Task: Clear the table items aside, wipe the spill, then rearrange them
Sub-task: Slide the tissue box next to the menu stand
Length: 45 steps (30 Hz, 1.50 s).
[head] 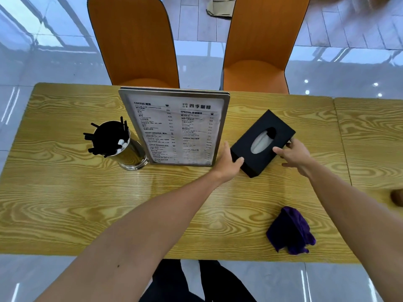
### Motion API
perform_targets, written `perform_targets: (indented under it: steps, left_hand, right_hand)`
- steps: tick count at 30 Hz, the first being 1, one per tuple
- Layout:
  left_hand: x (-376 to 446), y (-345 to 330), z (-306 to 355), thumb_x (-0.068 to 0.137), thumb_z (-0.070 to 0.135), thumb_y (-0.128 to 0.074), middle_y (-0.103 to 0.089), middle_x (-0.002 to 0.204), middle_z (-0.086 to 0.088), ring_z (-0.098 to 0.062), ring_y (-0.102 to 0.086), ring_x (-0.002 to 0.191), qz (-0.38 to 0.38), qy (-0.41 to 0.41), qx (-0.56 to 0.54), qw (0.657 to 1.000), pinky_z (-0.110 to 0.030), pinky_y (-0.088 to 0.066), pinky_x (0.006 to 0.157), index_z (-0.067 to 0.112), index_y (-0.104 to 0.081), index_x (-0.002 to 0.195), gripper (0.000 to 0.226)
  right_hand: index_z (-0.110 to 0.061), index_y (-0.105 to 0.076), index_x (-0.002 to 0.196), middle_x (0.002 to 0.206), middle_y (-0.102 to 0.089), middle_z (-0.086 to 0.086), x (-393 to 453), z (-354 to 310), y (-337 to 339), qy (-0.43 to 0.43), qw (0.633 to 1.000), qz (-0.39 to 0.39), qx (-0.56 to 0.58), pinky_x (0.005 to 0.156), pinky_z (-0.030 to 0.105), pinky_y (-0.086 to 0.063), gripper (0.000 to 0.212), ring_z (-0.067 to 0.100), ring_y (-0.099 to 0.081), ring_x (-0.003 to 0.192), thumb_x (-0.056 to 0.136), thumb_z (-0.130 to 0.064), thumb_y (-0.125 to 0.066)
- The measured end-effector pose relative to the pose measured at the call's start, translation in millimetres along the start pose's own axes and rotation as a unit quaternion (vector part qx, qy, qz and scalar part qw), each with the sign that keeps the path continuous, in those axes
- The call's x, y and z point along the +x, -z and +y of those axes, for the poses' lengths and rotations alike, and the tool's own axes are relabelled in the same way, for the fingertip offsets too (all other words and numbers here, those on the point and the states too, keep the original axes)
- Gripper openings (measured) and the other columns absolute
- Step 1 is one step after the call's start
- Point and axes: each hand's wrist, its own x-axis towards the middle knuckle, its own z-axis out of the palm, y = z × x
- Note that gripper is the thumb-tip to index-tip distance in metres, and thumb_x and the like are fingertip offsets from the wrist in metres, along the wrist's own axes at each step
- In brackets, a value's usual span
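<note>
A black tissue box (263,127) with a white tissue in its oval slot lies slanted on the wooden table (87,203), right of centre. My left hand (227,164) grips its near left end and my right hand (294,155) grips its right end. An upright menu stand (174,125) is just left of the box. Further left stands a shiny metal cup (128,151) full of black straws. A crumpled purple cloth (291,231) lies near the table's front edge on the right.
Two orange chairs (135,40) (259,46) stand behind the table's far edge. A second table (370,138) adjoins on the right, with a brown object (397,197) at the frame's right edge. My dark trousers show below the front edge.
</note>
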Motion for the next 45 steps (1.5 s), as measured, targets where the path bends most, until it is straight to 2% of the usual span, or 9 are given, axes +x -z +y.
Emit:
perform_targets:
  steps: [3,5,8,14,18,29,36,42,45]
  left_hand:
    - [3,-2,-3,0.102,0.026,-0.051,-0.046,0.136,0.0,-0.02,-0.05,0.126,0.041,-0.007,0.022,0.999,-0.031,-0.041,0.097,0.011,-0.046,0.139,0.04]
    - [2,-5,-11,0.101,0.027,-0.051,-0.054,0.121,-0.004,-0.021,-0.058,0.107,0.075,-0.018,0.044,0.996,-0.032,-0.045,0.085,0.011,-0.057,0.119,0.025]
    - [-10,-12,-27,0.101,0.029,-0.051,-0.064,0.116,-0.003,-0.019,-0.063,0.102,0.099,-0.013,0.073,0.992,-0.038,-0.054,0.088,0.011,-0.063,0.118,0.027]
    - [-35,-13,-46,0.1,0.027,-0.06,-0.072,0.12,-0.007,-0.02,-0.067,0.109,0.16,-0.011,0.08,0.984,-0.029,-0.052,0.091,0.007,-0.065,0.131,0.037]
    - [-44,-6,-56,0.097,0.025,-0.066,-0.075,0.105,-0.006,-0.013,-0.067,0.094,0.177,-0.009,0.054,0.983,-0.024,-0.05,0.082,0.005,-0.072,0.118,0.03]
    - [-53,2,-73,0.093,0.026,-0.072,-0.075,0.087,-0.002,-0.015,-0.069,0.083,0.189,0.0,0.031,0.982,-0.02,-0.049,0.068,0.006,-0.076,0.096,0.021]
    - [-55,2,-75,0.094,0.026,-0.07,-0.076,0.092,-0.003,-0.012,-0.068,0.086,0.186,0.002,0.035,0.982,-0.021,-0.048,0.074,0.005,-0.076,0.1,0.023]
    - [-58,8,-67,0.1,0.011,-0.06,-0.073,0.12,-0.006,-0.017,-0.068,0.109,0.212,-0.006,0.064,0.975,-0.018,-0.048,0.09,0.005,-0.07,0.125,0.028]
    - [-57,7,-63,0.103,0.013,-0.054,-0.073,0.121,-0.009,-0.014,-0.064,0.104,0.196,-0.013,0.073,0.978,-0.019,-0.045,0.086,0.005,-0.069,0.126,0.029]
  right_hand:
    - [-0.021,-0.037,0.153,0.134,-0.061,0.013,-3,5,-10,0.021,0.997,-0.014,0.078,0.08,0.044,-0.06,0.061,0.032,-0.066,0.114,0.099,-0.015,-0.065]
    - [-0.016,-0.036,0.155,0.129,-0.064,0.014,-8,9,-21,0.031,0.994,-0.002,0.107,0.08,0.044,-0.061,0.06,0.031,-0.068,0.11,0.101,-0.013,-0.062]
    - [-0.01,-0.044,0.149,0.133,-0.064,0.014,-13,16,-33,0.032,0.992,0.025,0.116,0.088,0.049,-0.061,0.053,0.028,-0.067,0.111,0.1,-0.017,-0.063]
    - [-0.013,-0.056,0.14,0.129,-0.067,0.009,-23,17,-44,0.068,0.996,0.039,0.036,0.093,0.05,-0.058,0.047,0.025,-0.066,0.114,0.096,-0.027,-0.068]
    - [-0.011,-0.058,0.138,0.129,-0.068,0.008,-30,11,-54,0.089,0.995,0.035,0.013,0.095,0.05,-0.057,0.045,0.024,-0.065,0.114,0.097,-0.027,-0.068]
    - [-0.011,-0.06,0.138,0.125,-0.069,0.007,-45,-7,-74,0.126,0.991,0.03,-0.042,0.098,0.039,-0.053,0.04,0.021,-0.064,0.113,0.099,-0.023,-0.063]
    - [-0.01,-0.053,0.145,0.136,-0.064,0.008,-58,-5,-79,0.137,0.988,0.022,-0.065,0.105,0.044,-0.05,0.047,0.023,-0.059,0.124,0.1,-0.022,-0.061]
    - [-0.007,-0.042,0.151,0.145,-0.056,0.013,-72,-3,-79,0.133,0.989,0.008,-0.069,0.103,0.037,-0.045,0.054,0.027,-0.051,0.135,0.102,-0.018,-0.06]
    - [-0.007,-0.038,0.154,0.15,-0.05,0.015,-78,-1,-79,0.135,0.986,0.001,-0.094,0.108,0.041,-0.043,0.059,0.03,-0.047,0.139,0.101,-0.019,-0.06]
